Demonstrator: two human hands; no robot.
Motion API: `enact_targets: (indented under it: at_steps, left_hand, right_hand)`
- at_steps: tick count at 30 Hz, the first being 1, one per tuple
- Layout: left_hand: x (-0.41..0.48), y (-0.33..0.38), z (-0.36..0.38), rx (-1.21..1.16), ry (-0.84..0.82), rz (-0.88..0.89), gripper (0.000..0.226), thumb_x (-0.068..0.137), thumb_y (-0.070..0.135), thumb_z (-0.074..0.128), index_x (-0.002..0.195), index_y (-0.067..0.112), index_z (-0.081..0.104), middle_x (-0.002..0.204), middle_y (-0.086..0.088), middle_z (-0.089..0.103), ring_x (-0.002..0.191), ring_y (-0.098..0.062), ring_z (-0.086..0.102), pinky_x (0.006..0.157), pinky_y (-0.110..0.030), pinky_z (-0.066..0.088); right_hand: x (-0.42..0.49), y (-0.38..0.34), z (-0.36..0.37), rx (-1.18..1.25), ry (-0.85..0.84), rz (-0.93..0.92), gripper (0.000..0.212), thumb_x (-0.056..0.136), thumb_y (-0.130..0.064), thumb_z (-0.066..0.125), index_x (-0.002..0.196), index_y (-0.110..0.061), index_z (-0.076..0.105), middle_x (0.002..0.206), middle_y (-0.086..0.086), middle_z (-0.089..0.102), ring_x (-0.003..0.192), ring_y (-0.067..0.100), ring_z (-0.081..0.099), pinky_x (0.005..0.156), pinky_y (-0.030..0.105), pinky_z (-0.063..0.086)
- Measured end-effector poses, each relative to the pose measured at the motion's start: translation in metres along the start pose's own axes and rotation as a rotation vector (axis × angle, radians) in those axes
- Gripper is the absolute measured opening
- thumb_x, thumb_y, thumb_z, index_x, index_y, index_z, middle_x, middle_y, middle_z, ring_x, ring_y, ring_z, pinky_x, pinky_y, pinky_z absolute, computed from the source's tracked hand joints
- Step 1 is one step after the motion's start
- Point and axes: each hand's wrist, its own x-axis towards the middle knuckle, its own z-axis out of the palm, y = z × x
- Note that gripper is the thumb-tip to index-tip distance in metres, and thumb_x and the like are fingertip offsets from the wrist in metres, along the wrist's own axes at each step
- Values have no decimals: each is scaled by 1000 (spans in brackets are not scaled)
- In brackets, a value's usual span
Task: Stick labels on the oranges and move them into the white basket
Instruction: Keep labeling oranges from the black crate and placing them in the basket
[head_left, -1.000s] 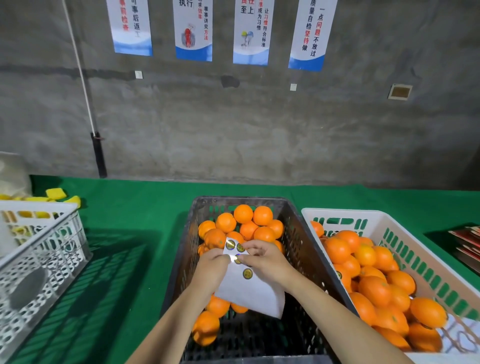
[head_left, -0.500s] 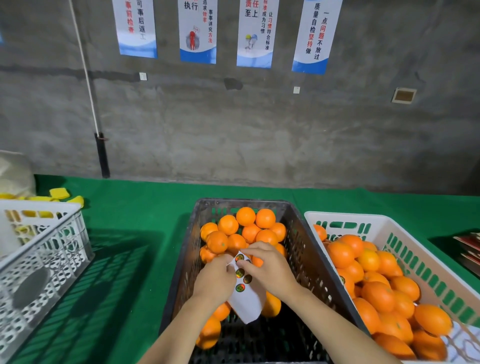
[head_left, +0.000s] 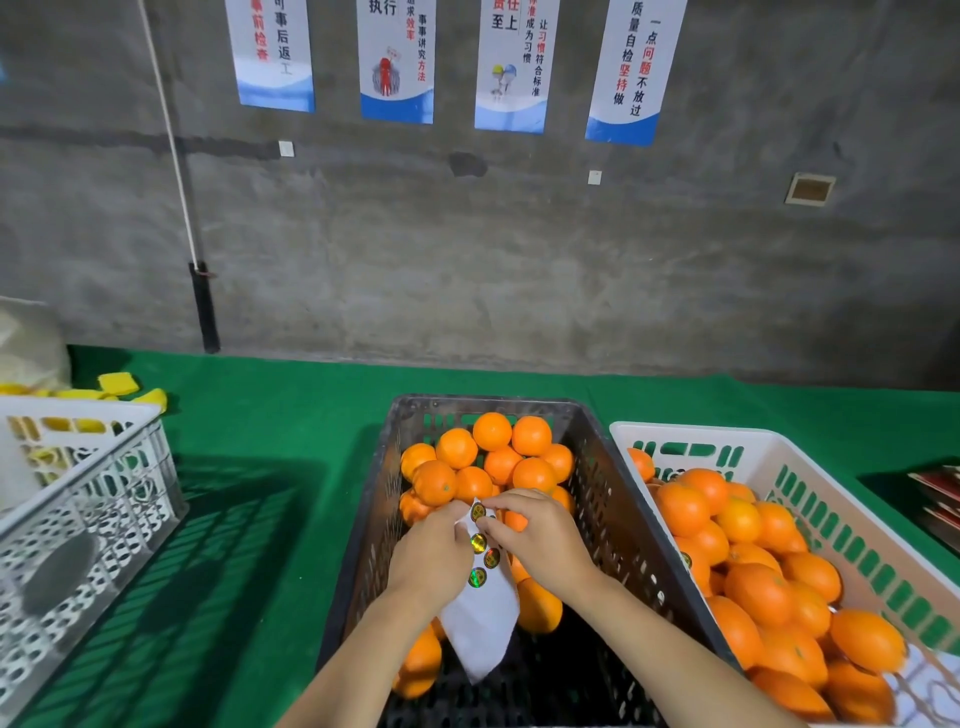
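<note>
**Labels peeled over the dark crate**

Green cloth covers a table (head_left: 291, 415) set against a bare concrete wall hung with four posters, where a person works over a dark crate (head_left: 602, 499) of oranges (head_left: 491, 431). Both hands meet above the crate's middle. The left hand (head_left: 431, 556) grips a white label sheet (head_left: 480, 623), whose long axis runs from the fingers near the fruit down toward the person, its free end hanging over the crate's bare near floor. The right hand (head_left: 540, 540) pinches at the sheet's far end, fingertips curled on a round label (head_left: 478, 512); whether that label has lifted from its backing cannot be told. Three more labels show lower on the sheet.

Unlabelled oranges are heaped at the crate's far end, just beyond the hands, with a few near its middle under the sheet. The right hand appears nearer the heap and looks the likelier one to carry a label forward to it. A white basket (head_left: 691, 434) stands touching or just beside the crate's right wall, well filled with oranges; at least one there shows a label. Another white basket (head_left: 104, 467) sits well apart on the crate's left.
</note>
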Motion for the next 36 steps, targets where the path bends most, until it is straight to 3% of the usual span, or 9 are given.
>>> enact_targets:
  at_steps: [6, 12, 17, 21, 23, 25, 28, 32, 36]
  left_hand:
    - [-1, 0, 0, 15, 4, 14, 26, 105, 23, 39, 121, 23, 59, 109, 1, 69, 97, -18, 64, 87, -43, 54]
    - [-2, 0, -1, 51, -14, 35, 23, 104, 20, 38, 111, 24, 59, 86, -1, 65, 80, -21, 63, 75, -46, 55]
    - [0, -1, 0, 24, -43, 11, 20, 100, 22, 41, 106, 27, 60, 77, 0, 61, 73, -23, 60, 60, -37, 43]
    - [1, 5, -1, -177, -40, -57, 19, 99, 36, 48, 88, 34, 64, 73, 11, 63, 69, -12, 58, 60, -32, 43]
    - [3, 4, -2, -239, 10, -51, 38, 99, 42, 51, 64, 27, 52, 54, 11, 46, 56, -14, 44, 56, -36, 33]
    - [3, 2, -1, -268, 30, -38, 50, 99, 39, 54, 56, 21, 37, 45, 7, 29, 52, -15, 30, 58, -35, 22]
    - [5, 1, -3, -339, 23, -59, 51, 98, 26, 58, 53, 17, 34, 44, 7, 23, 51, -13, 24, 60, -35, 18]
    - [5, 0, -5, -407, 38, -108, 60, 95, 18, 60, 46, 25, 26, 44, 7, 19, 48, -12, 17, 59, -33, 14]
    - [6, -1, -4, -421, 45, -102, 63, 94, 18, 60, 43, 27, 25, 45, 7, 19, 49, -12, 16, 58, -33, 13]
  right_hand:
    - [-1, -3, -2, -7, -12, 8, 23, 87, -41, 74, 108, -32, 74, 99, -25, 65, 101, 1, 57, 85, 23, 48]
    - [-3, -6, -1, 7, -33, 31, 20, 89, -38, 71, 108, -30, 76, 93, -20, 71, 89, 5, 63, 75, 31, 54]
    - [-4, -3, 1, 24, -18, 46, 20, 89, -35, 73, 108, -28, 76, 101, -16, 74, 98, -2, 64, 82, 28, 55]
    - [-5, -3, 1, 3, -48, 36, 24, 91, -38, 72, 107, -21, 75, 103, -9, 74, 99, 4, 65, 84, 32, 55]
    - [-5, -4, 1, -13, -57, 27, 30, 92, -45, 67, 103, -17, 74, 97, -6, 74, 92, 11, 66, 79, 37, 54]
    - [-5, -5, 1, -62, -63, 6, 30, 92, -45, 67, 104, -18, 73, 99, -7, 73, 89, 12, 64, 78, 36, 51]
    - [-5, -4, 2, -145, -66, -31, 27, 92, -43, 68, 109, -23, 72, 102, -9, 72, 92, 15, 61, 82, 32, 47]
    - [-6, -6, 3, -167, -52, -48, 26, 92, -44, 67, 108, -24, 70, 98, -8, 71, 89, 18, 59, 80, 33, 46]
    - [-6, -7, 3, -161, -58, -50, 22, 92, -45, 67, 104, -26, 67, 88, -9, 67, 82, 16, 53, 69, 34, 44]
